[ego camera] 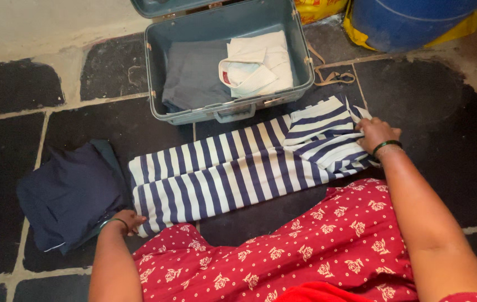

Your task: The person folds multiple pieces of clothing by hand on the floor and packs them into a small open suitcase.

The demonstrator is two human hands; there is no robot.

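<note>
Fingers of right hand pinching striped shirt; left hand gripping its hem, beside navy pile, below open suitcase.

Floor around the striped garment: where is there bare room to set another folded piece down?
Bare dark floor lies right of the right hand, below the blue barrel, and left of the suitcase, above the navy pile. Crowded: the striped garment nearly meets the suitcase front, and the left hand sits between stripes and navy pile.
</note>
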